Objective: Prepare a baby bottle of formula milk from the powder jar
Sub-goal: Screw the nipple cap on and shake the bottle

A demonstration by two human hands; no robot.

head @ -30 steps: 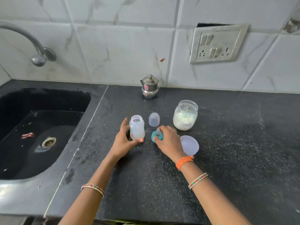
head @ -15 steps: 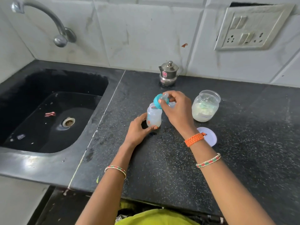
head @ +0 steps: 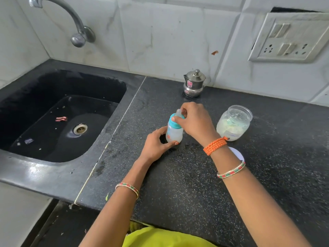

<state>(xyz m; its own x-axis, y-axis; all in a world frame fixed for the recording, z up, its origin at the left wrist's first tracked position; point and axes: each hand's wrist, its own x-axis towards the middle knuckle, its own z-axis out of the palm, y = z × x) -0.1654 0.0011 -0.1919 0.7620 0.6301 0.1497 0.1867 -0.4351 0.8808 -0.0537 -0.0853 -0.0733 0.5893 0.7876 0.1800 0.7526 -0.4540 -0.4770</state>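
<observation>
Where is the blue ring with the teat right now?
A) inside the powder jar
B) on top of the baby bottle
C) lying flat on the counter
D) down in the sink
B: the blue teat ring sits on top of the baby bottle, pinched by the right hand, while the left hand steadies the bottle on the counter.

This is a home kitchen. A black speckled stone counter [head: 195, 184] runs along a wall of pale marble-look tiles [head: 160, 32]. At nine o'clock a black sink [head: 58, 122] is sunk into it, a curved metal tap [head: 74, 24] above. At two o'clock hangs a switch-and-socket plate [head: 292, 36]; at twelve stands a small steel pot [head: 194, 84].
</observation>
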